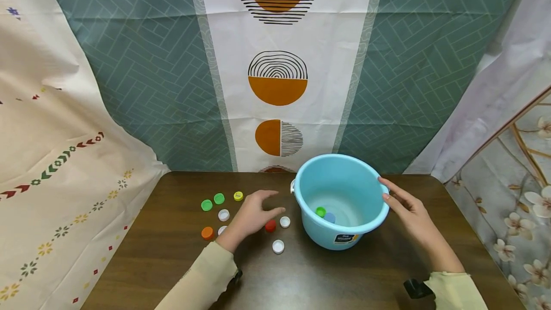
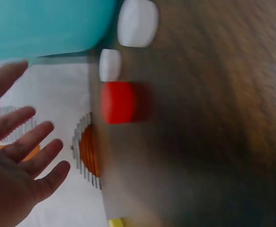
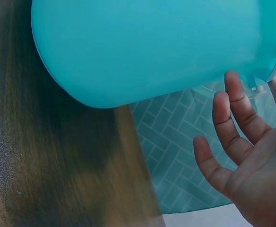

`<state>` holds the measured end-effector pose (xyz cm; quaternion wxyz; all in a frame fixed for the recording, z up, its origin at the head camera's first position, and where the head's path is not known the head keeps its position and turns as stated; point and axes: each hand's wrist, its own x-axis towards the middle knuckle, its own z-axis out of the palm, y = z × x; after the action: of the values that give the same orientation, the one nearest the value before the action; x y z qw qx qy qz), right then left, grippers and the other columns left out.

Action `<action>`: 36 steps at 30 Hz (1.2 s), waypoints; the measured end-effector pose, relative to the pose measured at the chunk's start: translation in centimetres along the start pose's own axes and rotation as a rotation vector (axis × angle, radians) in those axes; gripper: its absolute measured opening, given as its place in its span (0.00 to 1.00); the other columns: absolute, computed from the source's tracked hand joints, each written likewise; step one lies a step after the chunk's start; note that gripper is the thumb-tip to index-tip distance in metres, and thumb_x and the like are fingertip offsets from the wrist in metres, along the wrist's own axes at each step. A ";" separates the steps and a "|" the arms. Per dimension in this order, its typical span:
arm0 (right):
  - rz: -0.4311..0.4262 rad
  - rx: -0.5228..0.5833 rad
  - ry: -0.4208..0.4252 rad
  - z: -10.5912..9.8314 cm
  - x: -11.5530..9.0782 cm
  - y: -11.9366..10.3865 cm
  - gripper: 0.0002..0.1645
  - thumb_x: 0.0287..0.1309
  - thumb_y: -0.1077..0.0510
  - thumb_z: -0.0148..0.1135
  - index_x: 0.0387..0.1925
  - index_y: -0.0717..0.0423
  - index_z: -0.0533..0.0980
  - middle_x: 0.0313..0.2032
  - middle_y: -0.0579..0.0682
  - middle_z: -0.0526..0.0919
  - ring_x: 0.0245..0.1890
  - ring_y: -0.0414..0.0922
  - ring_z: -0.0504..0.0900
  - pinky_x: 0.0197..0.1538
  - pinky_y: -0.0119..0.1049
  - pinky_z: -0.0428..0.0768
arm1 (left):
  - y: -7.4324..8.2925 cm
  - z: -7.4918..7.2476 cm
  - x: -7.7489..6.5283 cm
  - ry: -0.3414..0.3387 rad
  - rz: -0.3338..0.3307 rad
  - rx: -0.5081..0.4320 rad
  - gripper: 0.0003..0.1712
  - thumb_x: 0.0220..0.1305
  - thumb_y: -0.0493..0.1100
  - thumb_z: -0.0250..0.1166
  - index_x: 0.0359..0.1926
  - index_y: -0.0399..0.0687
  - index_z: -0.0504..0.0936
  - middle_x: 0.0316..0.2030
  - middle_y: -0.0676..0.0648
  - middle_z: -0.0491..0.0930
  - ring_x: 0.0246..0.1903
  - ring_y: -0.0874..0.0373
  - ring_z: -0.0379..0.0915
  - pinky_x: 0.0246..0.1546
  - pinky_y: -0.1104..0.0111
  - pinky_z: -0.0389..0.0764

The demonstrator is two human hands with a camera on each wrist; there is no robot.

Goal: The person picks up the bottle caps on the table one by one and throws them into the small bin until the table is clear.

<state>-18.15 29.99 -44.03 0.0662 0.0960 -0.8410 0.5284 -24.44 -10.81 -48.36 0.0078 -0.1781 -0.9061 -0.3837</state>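
Observation:
My left hand [image 1: 254, 212] reaches over the table, its thumb and fingers spread apart and nothing between them. Just below it lies a red bottle cap [image 1: 270, 226], also seen in the left wrist view beyond the fingers. Two white caps sit close by, a farther white cap [image 1: 285, 222] and a nearer white cap [image 1: 278, 246]. To the right stands a light blue bucket [image 1: 320, 233] with a green cap [image 1: 320, 212] and a bluish cap [image 1: 329, 217] inside. My right hand [image 1: 406, 209] touches the bucket's right rim with thumb and index finger; the other fingers spread loosely outside its wall.
Left of my left hand lie more caps: green caps [image 1: 206, 205], a yellow cap [image 1: 238, 196], a white cap [image 1: 224, 215] and an orange cap [image 1: 207, 233]. Another white cap is partly covered by the hand. A patterned curtain [image 1: 280, 142] hangs behind the brown table [image 1: 172, 262].

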 end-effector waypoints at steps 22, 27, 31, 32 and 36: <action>0.007 0.032 0.001 0.1 0.0 0.3 0.28 0.74 0.51 0.50 0.72 0.43 0.64 0.65 0.55 0.71 0.52 0.35 0.77 0.49 0.25 0.76 | -1.7 3.0 0.0 -0.201 0.126 0.227 0.33 0.50 0.61 0.75 0.54 0.50 0.84 0.52 0.52 0.79 0.58 0.52 0.68 0.58 0.51 0.69; 0.000 0.022 0.005 0.1 0.1 0.1 0.28 0.74 0.52 0.50 0.72 0.44 0.64 0.65 0.55 0.71 0.52 0.35 0.77 0.49 0.25 0.76 | -1.9 3.2 0.0 -0.210 0.134 0.245 0.32 0.50 0.60 0.75 0.54 0.50 0.84 0.51 0.52 0.80 0.57 0.52 0.69 0.58 0.52 0.71; -0.004 0.012 0.007 0.1 0.1 0.0 0.28 0.74 0.52 0.50 0.72 0.44 0.64 0.64 0.56 0.72 0.52 0.35 0.78 0.49 0.25 0.76 | -1.9 3.4 0.1 -0.213 0.125 0.265 0.30 0.51 0.59 0.75 0.53 0.51 0.85 0.51 0.52 0.80 0.56 0.52 0.70 0.58 0.55 0.72; -0.003 0.011 0.008 0.1 0.0 0.0 0.28 0.74 0.52 0.51 0.72 0.44 0.64 0.64 0.56 0.72 0.51 0.35 0.78 0.49 0.25 0.76 | -1.9 3.4 0.1 -0.213 0.122 0.270 0.29 0.51 0.58 0.75 0.53 0.51 0.85 0.51 0.51 0.80 0.55 0.52 0.70 0.57 0.55 0.72; 0.006 0.004 0.007 0.2 -0.1 0.0 0.28 0.74 0.52 0.50 0.72 0.44 0.64 0.65 0.56 0.71 0.52 0.35 0.77 0.49 0.25 0.76 | -1.9 3.4 0.2 -0.215 0.120 0.278 0.26 0.53 0.56 0.75 0.51 0.51 0.86 0.50 0.50 0.80 0.54 0.52 0.71 0.56 0.56 0.73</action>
<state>-18.08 29.84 -44.11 0.0674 0.0916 -0.8399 0.5307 -24.87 -9.56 -52.02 -0.0417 -0.2689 -0.9337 -0.2326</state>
